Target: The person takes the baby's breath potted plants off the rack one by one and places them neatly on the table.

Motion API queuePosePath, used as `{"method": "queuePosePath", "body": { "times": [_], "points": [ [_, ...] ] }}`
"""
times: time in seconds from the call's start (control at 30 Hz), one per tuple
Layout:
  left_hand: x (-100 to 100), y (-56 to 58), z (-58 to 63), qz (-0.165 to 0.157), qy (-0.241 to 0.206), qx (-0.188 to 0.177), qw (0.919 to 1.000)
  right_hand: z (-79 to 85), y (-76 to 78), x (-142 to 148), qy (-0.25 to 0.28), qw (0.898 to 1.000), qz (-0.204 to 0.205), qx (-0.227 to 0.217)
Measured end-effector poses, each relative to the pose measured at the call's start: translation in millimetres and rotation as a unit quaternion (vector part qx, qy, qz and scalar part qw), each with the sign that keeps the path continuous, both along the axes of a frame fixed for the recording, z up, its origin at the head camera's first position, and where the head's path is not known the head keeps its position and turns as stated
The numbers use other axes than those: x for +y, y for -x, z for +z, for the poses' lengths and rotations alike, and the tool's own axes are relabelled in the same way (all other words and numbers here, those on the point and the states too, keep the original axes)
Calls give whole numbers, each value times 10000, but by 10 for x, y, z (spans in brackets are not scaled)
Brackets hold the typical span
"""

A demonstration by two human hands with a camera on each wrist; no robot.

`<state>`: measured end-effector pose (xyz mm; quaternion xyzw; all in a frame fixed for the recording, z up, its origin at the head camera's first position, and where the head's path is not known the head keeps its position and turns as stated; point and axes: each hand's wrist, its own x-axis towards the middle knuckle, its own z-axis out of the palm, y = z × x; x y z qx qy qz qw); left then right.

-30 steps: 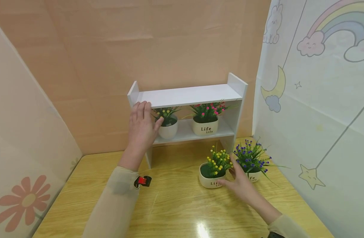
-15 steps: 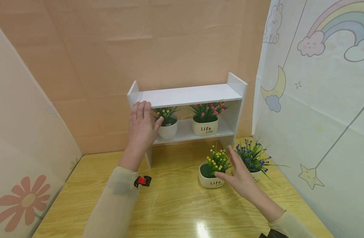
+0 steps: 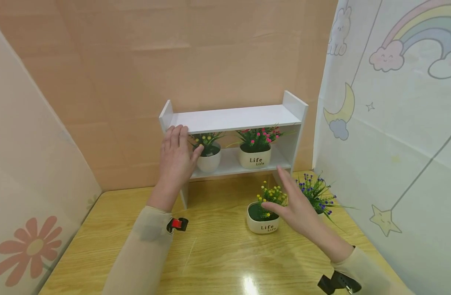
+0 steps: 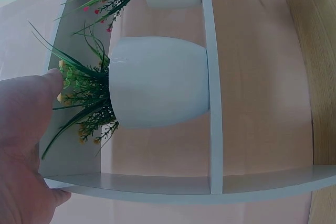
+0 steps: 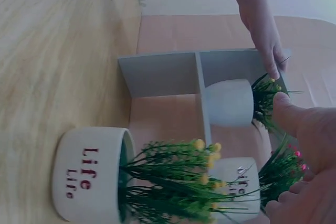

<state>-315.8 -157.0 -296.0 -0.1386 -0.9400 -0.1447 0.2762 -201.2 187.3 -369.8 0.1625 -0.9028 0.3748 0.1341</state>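
Observation:
A white two-tier shelf [image 3: 233,118] stands against the back. My left hand [image 3: 175,157] holds its upper left corner, the thumb in front of a white pot with yellow flowers [image 3: 208,159]. A cream "Life" pot with pink flowers [image 3: 256,159] sits beside that one on the middle board. On the table, a cream "Life" pot with yellow flowers [image 3: 262,224] stands in front of the shelf. Above and to its right is my right hand [image 3: 297,209], fingers extended, holding nothing. It partly hides a pot with blue-purple flowers [image 3: 319,194].
The wooden table [image 3: 210,254] runs up to a peach backdrop [image 3: 137,73]. Patterned panels stand on both sides; the right panel [image 3: 395,155] is close to the blue-purple plant. The shelf's top board has raised ends.
My right hand has risen off the yellow-flowered pot on the table and moved slightly back towards the shelf. That pot has stayed put. My left hand keeps its place on the shelf.

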Motion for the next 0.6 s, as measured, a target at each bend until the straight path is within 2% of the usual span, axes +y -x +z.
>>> {"method": "queuePosePath", "body": {
  "times": [0.3, 0.43, 0.6],
  "points": [
    [1, -3, 2, 47, 88, -20, 9999, 406, 139, -17, -469, 9962, 231, 697],
    [7, -6, 3, 93, 125, -17, 9999, 549, 261, 11, -819, 9873, 187, 1348],
    [5, -4, 5, 101, 129, 58, 9998, 700, 393, 70, -1077, 9710, 106, 2133]
  ]
}}
